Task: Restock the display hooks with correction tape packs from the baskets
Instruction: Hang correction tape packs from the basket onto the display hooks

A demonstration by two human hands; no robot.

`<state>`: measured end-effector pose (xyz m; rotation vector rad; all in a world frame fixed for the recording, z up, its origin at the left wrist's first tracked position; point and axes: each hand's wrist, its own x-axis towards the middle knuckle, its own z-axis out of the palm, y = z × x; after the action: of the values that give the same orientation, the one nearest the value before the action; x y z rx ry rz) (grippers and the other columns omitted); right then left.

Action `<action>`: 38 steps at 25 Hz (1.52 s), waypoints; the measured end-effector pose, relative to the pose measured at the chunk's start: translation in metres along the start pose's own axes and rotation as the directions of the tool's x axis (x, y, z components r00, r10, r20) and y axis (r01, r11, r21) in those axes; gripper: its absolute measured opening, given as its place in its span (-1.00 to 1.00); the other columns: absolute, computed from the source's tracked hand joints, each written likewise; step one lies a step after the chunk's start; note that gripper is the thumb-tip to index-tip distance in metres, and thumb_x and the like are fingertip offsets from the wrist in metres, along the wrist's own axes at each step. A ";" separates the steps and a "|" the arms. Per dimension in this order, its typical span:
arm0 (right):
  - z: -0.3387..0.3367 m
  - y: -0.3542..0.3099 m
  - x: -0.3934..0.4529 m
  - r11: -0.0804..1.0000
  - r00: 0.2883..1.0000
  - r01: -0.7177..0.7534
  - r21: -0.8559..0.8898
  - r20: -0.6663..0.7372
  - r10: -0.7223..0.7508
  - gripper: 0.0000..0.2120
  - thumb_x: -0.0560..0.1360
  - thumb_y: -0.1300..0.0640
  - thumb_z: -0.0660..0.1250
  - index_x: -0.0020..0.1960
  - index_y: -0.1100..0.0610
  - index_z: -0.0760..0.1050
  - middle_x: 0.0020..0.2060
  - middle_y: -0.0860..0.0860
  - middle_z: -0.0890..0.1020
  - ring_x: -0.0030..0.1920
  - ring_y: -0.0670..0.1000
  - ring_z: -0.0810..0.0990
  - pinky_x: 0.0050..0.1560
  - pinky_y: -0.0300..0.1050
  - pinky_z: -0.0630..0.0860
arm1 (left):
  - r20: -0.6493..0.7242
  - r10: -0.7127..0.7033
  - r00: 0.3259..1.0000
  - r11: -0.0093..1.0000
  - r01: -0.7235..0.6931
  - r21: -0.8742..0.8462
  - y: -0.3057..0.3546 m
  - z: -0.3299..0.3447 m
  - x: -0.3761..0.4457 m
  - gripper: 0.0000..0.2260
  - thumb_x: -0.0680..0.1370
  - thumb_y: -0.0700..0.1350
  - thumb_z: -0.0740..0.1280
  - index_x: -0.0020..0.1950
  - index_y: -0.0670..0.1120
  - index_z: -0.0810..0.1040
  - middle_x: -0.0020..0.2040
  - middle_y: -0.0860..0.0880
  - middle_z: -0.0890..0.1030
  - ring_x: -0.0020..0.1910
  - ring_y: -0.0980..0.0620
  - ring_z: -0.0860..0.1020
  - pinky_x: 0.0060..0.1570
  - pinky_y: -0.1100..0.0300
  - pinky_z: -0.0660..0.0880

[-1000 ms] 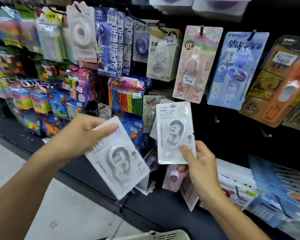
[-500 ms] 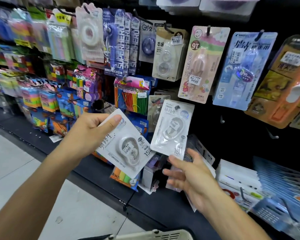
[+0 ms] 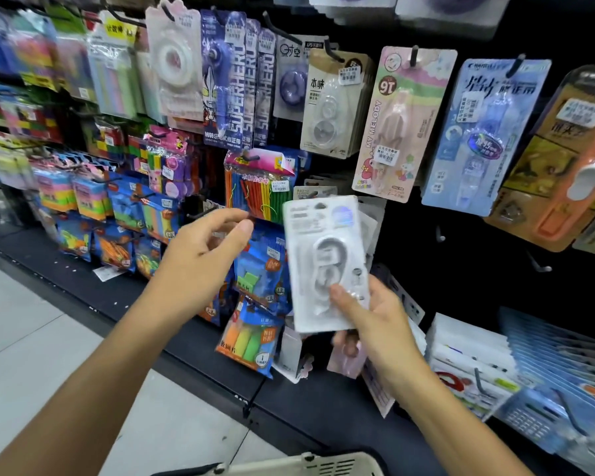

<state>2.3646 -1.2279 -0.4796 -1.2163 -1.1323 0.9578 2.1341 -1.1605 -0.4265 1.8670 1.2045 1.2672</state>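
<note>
Right hand pinched white correction tape pack upright, hang-hole topmost for hooking; left hand beside, loosely spread, empty.

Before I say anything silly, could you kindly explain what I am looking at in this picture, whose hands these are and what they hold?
There is no machine here: a person wears a wide-angle camera on the head, so you see their own two arms reaching forward. It looks down at a shop display wall hung with stationery packs on hooks. The right hand holds a white correction tape pack upright, thumb on its front. The left hand holds nothing that I can make out; its fingers are loosely bent near a pack of coloured sticks. Above hang a pink My Melody pack and a blue pack. The rim of a pale basket shows at the bottom edge.
</note>
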 end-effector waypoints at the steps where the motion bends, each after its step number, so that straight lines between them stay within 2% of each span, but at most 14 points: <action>1: -0.002 -0.001 0.002 1.000 0.992 -0.013 -0.020 -0.124 0.011 -0.86 0.51 -0.07 0.46 0.04 -0.09 0.62 -0.14 0.04 0.74 -0.36 0.02 0.63 -0.40 -0.09 0.53 | -0.009 -0.034 0.999 0.997 0.035 0.065 -0.006 -0.002 0.000 -0.76 0.62 0.15 0.28 0.28 0.21 0.55 0.18 0.22 0.59 0.09 0.26 0.55 0.06 0.17 0.48; 6: -0.008 -0.001 0.005 0.988 0.962 -0.041 -0.148 -0.274 -0.001 -0.87 0.60 -0.06 0.34 0.11 -0.08 0.56 -0.22 -0.07 0.71 -0.41 -0.10 0.54 -0.33 -0.12 0.46 | 0.158 -0.101 0.982 0.971 0.063 0.230 -0.019 0.008 -0.008 -0.67 0.60 0.17 0.29 0.36 0.17 0.50 0.29 0.17 0.48 0.25 0.13 0.47 0.17 0.15 0.37; 11: -0.006 0.026 0.006 0.867 0.877 -0.414 0.277 -0.132 0.461 -0.50 0.62 0.19 0.33 0.47 -0.04 0.22 0.19 0.13 0.61 -0.16 0.09 0.69 -0.32 -0.03 0.60 | 0.359 -0.228 0.905 0.929 0.092 0.359 -0.020 0.016 -0.017 -0.72 0.60 0.18 0.32 0.28 0.17 0.54 0.19 0.11 0.57 0.08 0.10 0.57 0.11 0.09 0.51; 14: -0.018 0.090 -0.027 0.802 0.928 -0.348 -0.485 -0.060 0.367 -0.62 0.60 0.17 0.32 0.40 0.05 0.39 0.10 0.06 0.63 0.00 0.12 0.64 -0.03 0.09 0.59 | 0.573 -0.415 0.706 0.772 -0.061 0.633 -0.043 0.038 -0.049 -0.66 0.61 0.16 0.30 0.35 0.09 0.53 0.24 0.02 0.59 0.23 -0.06 0.55 0.15 0.14 0.43; 16: -0.026 0.143 -0.064 0.323 0.819 0.101 -0.941 0.263 0.511 -0.66 0.59 0.14 0.27 0.35 0.00 0.44 0.13 0.06 0.65 0.14 0.16 0.61 0.07 0.02 0.54 | 0.658 -0.508 0.557 0.686 -0.200 0.699 -0.075 0.062 -0.092 -0.64 0.61 0.13 0.30 0.38 0.05 0.51 0.34 -0.01 0.55 0.30 -0.08 0.50 0.18 0.15 0.40; 17: -0.031 0.167 -0.083 0.146 0.720 0.305 -0.941 0.328 0.611 -0.62 0.58 0.15 0.26 0.38 -0.03 0.42 0.19 0.06 0.62 0.18 0.16 0.58 0.09 -0.01 0.50 | 0.678 -0.556 0.481 0.672 -0.219 0.707 -0.093 0.072 -0.117 -0.62 0.61 0.12 0.31 0.40 0.05 0.50 0.38 -0.02 0.53 0.29 -0.07 0.50 0.18 0.18 0.39; 19: -0.041 0.207 -0.119 0.069 0.600 0.455 -0.888 0.364 0.713 -0.48 0.53 0.20 0.29 0.46 -0.05 0.36 0.29 0.04 0.56 0.23 0.11 0.54 0.19 -0.01 0.49 | 0.646 -0.672 0.362 0.664 -0.089 0.742 -0.137 0.081 -0.174 -0.55 0.59 0.10 0.34 0.48 0.07 0.41 0.46 -0.01 0.46 0.29 -0.04 0.49 0.20 0.23 0.37; 22: -0.057 0.246 -0.151 0.170 0.592 0.226 -0.959 0.274 0.758 -0.06 0.40 0.06 0.51 0.62 -0.09 0.04 0.55 0.00 0.29 0.45 0.12 0.36 0.44 0.12 0.34 | 0.611 -0.744 0.270 0.616 -0.075 0.784 -0.183 0.087 -0.257 -0.42 0.58 0.02 0.36 0.56 0.01 0.27 0.53 -0.08 0.34 0.46 -0.11 0.36 0.39 0.01 0.38; 25: -0.054 0.259 -0.175 0.094 0.607 0.134 -0.987 0.157 0.779 0.18 0.33 -0.13 0.56 0.64 -0.07 -0.21 0.62 0.07 0.07 0.58 0.25 0.15 0.54 0.23 0.14 | 0.620 -0.704 0.346 0.571 -0.244 0.784 -0.194 0.096 -0.299 -0.37 0.51 -0.12 0.37 0.55 -0.03 0.23 0.43 -0.10 0.33 0.40 -0.15 0.33 0.21 0.00 0.51; 28: -0.040 0.247 -0.171 0.074 0.669 0.234 -0.969 0.215 0.711 -0.16 0.46 -0.06 0.42 0.60 0.05 0.08 0.36 0.12 0.47 0.26 0.16 0.56 0.32 0.07 0.49 | 0.600 -0.661 0.451 0.613 -0.137 0.778 -0.197 0.098 -0.291 -0.21 0.49 -0.13 0.40 0.63 0.02 0.06 0.51 -0.13 0.29 0.44 -0.16 0.34 0.28 -0.06 0.48; 31: -0.010 0.219 -0.145 0.245 0.624 0.210 -0.946 0.323 0.711 -0.46 0.44 -0.24 0.32 0.36 -0.06 0.42 -0.02 -0.07 0.62 -0.11 -0.06 0.62 -0.04 -0.08 0.61 | 0.617 -0.390 0.683 0.693 -0.223 0.686 -0.188 0.107 -0.276 -0.04 0.48 0.02 0.47 0.65 0.08 -0.13 0.65 -0.12 0.06 0.59 -0.16 0.13 0.52 -0.15 0.17; 34: 0.011 0.205 -0.137 0.577 0.426 -0.165 -0.800 0.469 0.773 -0.42 0.38 -0.37 0.36 0.30 -0.11 0.50 0.13 -0.08 0.64 0.06 -0.08 0.63 0.09 -0.12 0.57 | 0.714 -0.068 0.697 0.781 -0.408 0.473 -0.175 0.125 -0.272 -0.25 0.44 0.15 0.48 0.55 0.12 0.23 0.38 -0.08 0.56 0.36 -0.09 0.51 0.35 0.00 0.38; 36: 0.003 0.212 -0.138 0.701 0.586 -0.404 -0.588 0.422 0.692 -0.61 0.55 -0.24 0.30 0.20 0.00 0.60 0.14 -0.02 0.68 -0.03 -0.08 0.62 -0.10 -0.26 0.55 | 0.636 -0.195 0.747 0.817 -0.236 0.527 -0.175 0.119 -0.264 -0.51 0.48 0.16 0.47 0.36 0.14 0.44 0.07 -0.01 0.72 -0.06 -0.05 0.69 -0.10 0.23 0.49; 38: -0.014 0.228 -0.144 0.657 0.776 -0.328 -0.678 0.202 0.597 -0.70 0.59 0.12 0.32 0.31 -0.02 0.52 0.31 0.04 0.58 0.04 -0.02 0.61 -0.08 -0.14 0.60 | 0.463 -0.456 0.760 0.801 0.123 0.586 -0.183 0.106 -0.260 -0.56 0.52 0.13 0.46 0.37 0.09 0.50 0.09 0.01 0.71 -0.20 0.04 0.66 -0.27 0.29 0.51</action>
<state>2.3570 -1.3420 -0.7240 -1.9858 -1.5765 1.3486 2.1293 -1.3142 -0.7240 2.0836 1.4938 0.1151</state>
